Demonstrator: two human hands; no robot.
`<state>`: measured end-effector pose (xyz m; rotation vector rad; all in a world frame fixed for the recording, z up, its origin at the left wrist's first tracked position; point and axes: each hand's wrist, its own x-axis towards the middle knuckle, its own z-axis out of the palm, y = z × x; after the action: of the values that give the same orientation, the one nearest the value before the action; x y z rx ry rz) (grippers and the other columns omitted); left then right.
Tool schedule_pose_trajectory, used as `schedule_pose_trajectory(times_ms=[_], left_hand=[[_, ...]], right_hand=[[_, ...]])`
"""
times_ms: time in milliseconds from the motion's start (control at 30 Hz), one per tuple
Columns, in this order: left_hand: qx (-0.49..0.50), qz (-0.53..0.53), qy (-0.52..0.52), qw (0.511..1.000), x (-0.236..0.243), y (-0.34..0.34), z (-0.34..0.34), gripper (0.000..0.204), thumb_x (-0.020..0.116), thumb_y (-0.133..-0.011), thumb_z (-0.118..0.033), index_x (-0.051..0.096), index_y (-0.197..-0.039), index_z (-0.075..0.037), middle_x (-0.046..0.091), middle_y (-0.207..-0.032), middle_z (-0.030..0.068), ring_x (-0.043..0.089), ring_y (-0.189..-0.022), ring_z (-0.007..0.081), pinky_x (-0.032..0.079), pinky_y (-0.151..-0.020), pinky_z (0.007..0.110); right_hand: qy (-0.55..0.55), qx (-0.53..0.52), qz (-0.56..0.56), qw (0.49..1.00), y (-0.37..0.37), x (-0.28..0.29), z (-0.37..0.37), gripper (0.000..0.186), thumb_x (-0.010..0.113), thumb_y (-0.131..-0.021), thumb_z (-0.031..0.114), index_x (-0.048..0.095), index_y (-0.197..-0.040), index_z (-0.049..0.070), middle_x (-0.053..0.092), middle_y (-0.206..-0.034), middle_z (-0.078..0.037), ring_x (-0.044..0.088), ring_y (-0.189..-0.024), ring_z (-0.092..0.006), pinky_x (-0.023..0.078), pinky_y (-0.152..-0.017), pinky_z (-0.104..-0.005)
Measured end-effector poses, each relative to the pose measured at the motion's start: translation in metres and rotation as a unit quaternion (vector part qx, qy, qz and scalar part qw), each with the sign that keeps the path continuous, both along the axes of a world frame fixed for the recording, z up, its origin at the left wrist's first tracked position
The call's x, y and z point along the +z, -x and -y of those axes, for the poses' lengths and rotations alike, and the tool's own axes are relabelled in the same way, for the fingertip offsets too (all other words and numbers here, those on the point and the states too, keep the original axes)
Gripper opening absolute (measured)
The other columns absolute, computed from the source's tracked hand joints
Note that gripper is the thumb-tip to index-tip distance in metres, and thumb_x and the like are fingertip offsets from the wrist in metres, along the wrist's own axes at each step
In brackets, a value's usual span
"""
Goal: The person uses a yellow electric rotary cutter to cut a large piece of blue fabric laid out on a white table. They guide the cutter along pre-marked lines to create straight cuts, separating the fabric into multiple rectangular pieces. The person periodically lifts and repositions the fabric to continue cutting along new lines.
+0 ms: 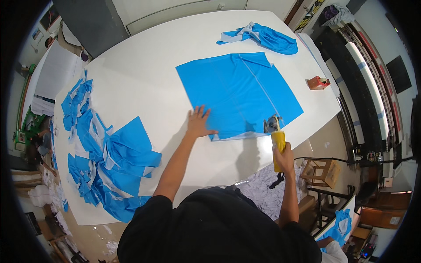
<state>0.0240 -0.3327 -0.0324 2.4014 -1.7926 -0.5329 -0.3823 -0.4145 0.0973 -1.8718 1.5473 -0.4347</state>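
Observation:
A blue piece of fabric (223, 92) with thin white lines lies spread on the white table (144, 83), its far right corner folded over. My left hand (200, 122) rests with fingers spread on the fabric's near left edge. In my right hand (285, 158) is a yellow handheld rotary cloth cutter (278, 144), gripped round its body. The cutter's metal head is at the fabric's near right edge; whether the blade touches the cloth I cannot tell. A dark cord hangs from the tool's rear end.
Crumpled blue and white fabric (118, 162) covers the table's left side. Another bunched blue cloth (272, 38) lies at the far right, above a red tape dispenser (318, 83). A wooden stool (322, 172) and a large printer (355, 74) stand right. White scraps (267, 193) lie below the near edge.

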Motion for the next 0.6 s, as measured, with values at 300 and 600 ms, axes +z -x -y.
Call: schedule_pose_trajectory(times_ms=[300,600], left_hand=[[-0.141,0.009,0.033,0.989,-0.001,0.026,-0.117,0.096,0.067,-0.088,-0.065,0.034,-0.16,-0.011,0.021,-0.17,0.0175,0.014,-0.157,0.042,0.01,-0.125,0.063],[-0.141,-0.152,-0.037,0.978,0.038,0.07,-0.212,0.025,0.069,-0.093,-0.031,0.071,-0.094,-0.006,0.063,-0.125,0.0122,0.059,-0.115,0.0313,0.045,-0.099,0.048]], right_hand=[[-0.058,-0.027,0.033,0.997,-0.009,-0.006,-0.062,0.052,0.073,-0.089,0.033,0.055,-0.115,-0.008,0.072,-0.092,-0.028,0.074,-0.084,-0.0355,0.057,-0.074,-0.0438],[-0.09,0.025,-0.009,0.996,-0.021,-0.004,-0.111,0.056,0.073,-0.087,0.032,0.054,-0.119,-0.01,0.071,-0.093,-0.03,0.073,-0.086,-0.0414,0.057,-0.077,-0.0467]])
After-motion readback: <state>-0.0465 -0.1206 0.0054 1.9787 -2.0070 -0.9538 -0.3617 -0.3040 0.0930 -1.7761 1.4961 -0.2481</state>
